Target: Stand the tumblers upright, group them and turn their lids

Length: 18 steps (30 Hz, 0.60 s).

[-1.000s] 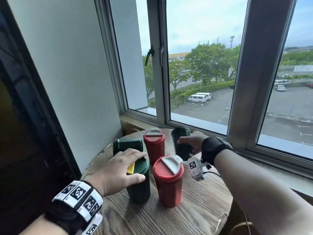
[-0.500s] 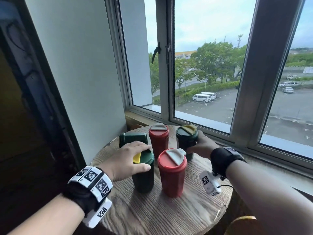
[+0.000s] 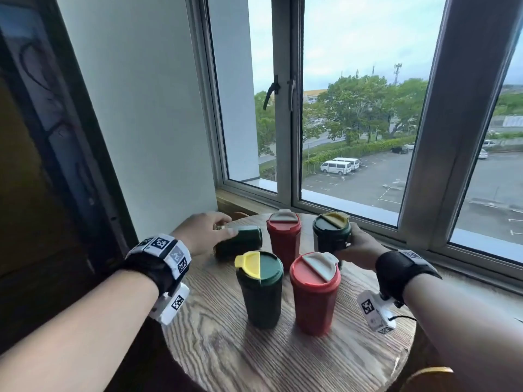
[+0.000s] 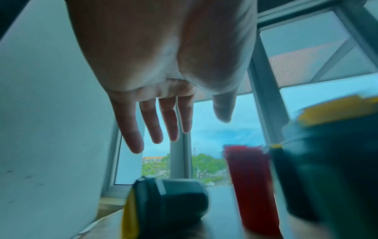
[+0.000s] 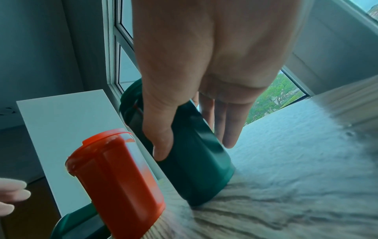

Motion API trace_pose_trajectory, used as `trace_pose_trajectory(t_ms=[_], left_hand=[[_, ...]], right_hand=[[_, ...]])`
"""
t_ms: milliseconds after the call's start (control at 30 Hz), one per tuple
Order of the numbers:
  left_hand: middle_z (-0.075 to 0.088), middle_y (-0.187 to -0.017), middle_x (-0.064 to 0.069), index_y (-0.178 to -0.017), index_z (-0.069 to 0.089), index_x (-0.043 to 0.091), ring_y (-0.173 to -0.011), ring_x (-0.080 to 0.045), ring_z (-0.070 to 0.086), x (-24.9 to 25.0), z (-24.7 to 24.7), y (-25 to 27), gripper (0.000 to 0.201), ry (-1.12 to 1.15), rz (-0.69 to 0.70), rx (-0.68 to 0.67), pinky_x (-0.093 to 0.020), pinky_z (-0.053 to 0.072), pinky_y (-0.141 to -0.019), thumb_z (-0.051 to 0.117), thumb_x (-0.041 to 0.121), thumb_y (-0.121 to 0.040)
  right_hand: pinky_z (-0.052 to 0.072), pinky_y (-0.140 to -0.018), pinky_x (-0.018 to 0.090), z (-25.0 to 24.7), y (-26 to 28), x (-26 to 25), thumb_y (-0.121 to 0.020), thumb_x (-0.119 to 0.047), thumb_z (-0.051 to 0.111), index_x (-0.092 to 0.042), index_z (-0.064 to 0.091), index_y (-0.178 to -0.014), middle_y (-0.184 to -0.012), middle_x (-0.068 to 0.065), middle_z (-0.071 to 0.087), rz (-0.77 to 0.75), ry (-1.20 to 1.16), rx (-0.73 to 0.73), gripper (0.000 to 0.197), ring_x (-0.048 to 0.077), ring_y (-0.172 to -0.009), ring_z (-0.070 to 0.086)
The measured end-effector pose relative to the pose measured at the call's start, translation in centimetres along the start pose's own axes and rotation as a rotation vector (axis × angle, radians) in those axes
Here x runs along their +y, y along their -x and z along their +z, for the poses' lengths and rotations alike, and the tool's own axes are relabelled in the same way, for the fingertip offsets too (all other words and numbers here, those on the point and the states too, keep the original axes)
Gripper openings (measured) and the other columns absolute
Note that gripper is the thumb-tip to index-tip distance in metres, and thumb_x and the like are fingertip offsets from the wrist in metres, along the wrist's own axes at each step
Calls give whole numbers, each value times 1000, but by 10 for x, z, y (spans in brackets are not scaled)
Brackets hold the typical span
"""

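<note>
Five tumblers occupy the round table (image 3: 283, 357). Four stand upright: a near green tumbler (image 3: 260, 290), a near red tumbler (image 3: 314, 292), a far red tumbler (image 3: 283, 236) and a far green tumbler (image 3: 331, 236). The fifth, a lying tumbler (image 3: 240, 240), rests on its side at the table's left rear, its yellow-capped lid end pointing toward the wall.

The right hand (image 3: 355, 244) grasps the far green tumbler by its body, thumb on one side and fingers on the other. This mid-body grip probably steadies the tumbler as it settles on its base near the group.

The left hand (image 3: 202, 233) hovers over the lying tumbler with its fingers (image 4: 155, 129) extended and relaxed, grasping nothing. In the left wrist view a gap separates the fingers from the tumbler body. The position above the lid end suits a top-down grasp for tipping it upright.

Judged status: righting is nearly complete, and lid turning remains.
</note>
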<state>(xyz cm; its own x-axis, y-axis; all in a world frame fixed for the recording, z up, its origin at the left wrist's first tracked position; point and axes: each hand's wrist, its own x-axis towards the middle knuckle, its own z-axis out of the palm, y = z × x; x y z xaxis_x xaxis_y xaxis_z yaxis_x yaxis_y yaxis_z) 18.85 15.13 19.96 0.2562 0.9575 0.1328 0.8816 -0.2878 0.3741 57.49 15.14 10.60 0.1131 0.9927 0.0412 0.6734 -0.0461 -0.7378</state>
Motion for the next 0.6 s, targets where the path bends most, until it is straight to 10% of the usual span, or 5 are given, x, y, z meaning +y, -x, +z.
trace_pose_trajectory(t_ms=[167,300,600], left_hand=[[48,-154,-3,-152,42,21,-137,-25,50,-46,14,-54,88,-190,-25,-89,-41,42,-111,76,55,-79],[40,-160,-4,-157,30,20,-142,-26,45,-73,37,-84,110,-198,-24,-201,-41,38,-115,82,59,-69],[66,-128,-1,-136,55,25,-106,-21,63,-91,45,-110,85,-27,56,-140,-30,50,-90,90,48,-62]], right_hand=[[59,-75,43,5,-7,4,-42,-35,88,-27,48,-128,-110,8,71,38,-80,19,95,23,-88,66],[60,-86,54,8,-12,10,-64,-6,89,-26,50,-130,-117,14,70,86,-123,20,80,27,-95,67],[56,-96,63,14,-24,30,-56,-23,91,-42,50,-131,-122,6,72,100,-154,57,87,37,-119,67]])
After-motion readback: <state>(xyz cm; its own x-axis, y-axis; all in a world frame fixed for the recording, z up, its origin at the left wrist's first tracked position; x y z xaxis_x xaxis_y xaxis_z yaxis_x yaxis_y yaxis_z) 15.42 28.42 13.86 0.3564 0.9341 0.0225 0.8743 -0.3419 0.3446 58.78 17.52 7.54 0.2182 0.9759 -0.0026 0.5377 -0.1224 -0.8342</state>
